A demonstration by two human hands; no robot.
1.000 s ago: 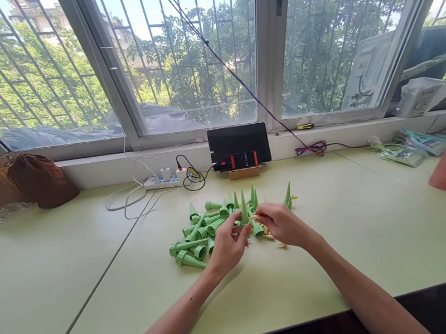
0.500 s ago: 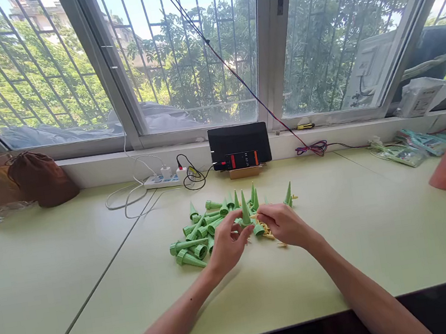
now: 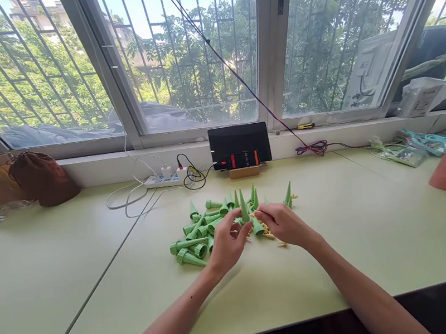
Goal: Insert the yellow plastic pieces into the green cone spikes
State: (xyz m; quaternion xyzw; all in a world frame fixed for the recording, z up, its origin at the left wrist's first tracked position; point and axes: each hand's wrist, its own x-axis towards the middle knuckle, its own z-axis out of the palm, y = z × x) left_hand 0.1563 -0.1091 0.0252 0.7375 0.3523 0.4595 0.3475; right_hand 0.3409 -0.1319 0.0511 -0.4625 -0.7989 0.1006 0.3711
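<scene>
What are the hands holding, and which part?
The left hand pinches an upright green cone by its wide bottom end; the right hand meets it there.

Held cone [image 3: 243,208]: green plastic, upright, tip up; base at fingertips of left hand [image 3: 227,246] and right hand [image 3: 285,225].
Cone pile [image 3: 198,237]: same green cones, mostly on their sides, just left.
Yellow bits [image 3: 268,235]: small, loose, by right hand.

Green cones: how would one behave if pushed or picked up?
Probably stiff and light: the upright cone holds shape pinched by the left hand. Lying ones in the pile taper, so likely roll in arcs. Standing cone looks tall, probably tips easily.
</scene>
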